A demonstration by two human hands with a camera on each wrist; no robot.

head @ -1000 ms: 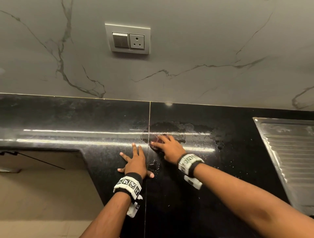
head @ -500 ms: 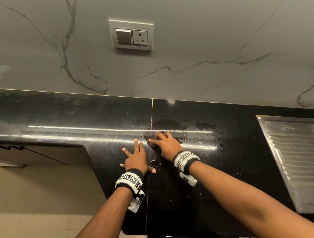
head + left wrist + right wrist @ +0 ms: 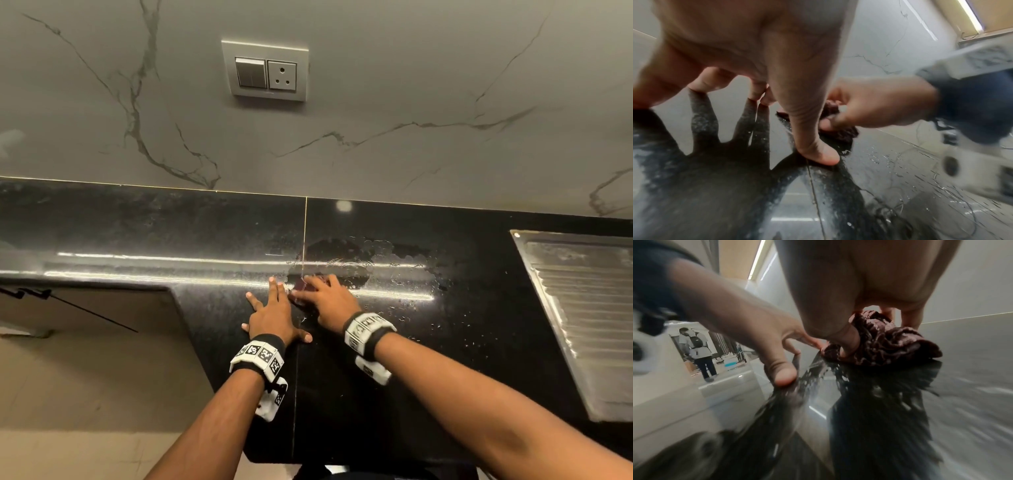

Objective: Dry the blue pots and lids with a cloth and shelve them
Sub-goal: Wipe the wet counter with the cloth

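Pressing a bunched maroon cloth (image 3: 898, 344) onto the wet patch (image 3: 370, 260) of the black granite desk (image 3: 479, 308), the right hand (image 3: 330, 301) has thumb and fingers curled into the fabric. Left hand (image 3: 274, 315) lies flat just beside it, fingers spread and straight, holding nothing, bracing. No blue pots or lids show in any view; presumably elsewhere. Steel drainboard (image 3: 589, 308) sits well apart to the right; switch-and-socket plate (image 3: 265, 70) on the marble wall above. Judgement: this looks like wiping up water. Work in overlapping passes, gather droplets toward the centre, and refold to a drier face.
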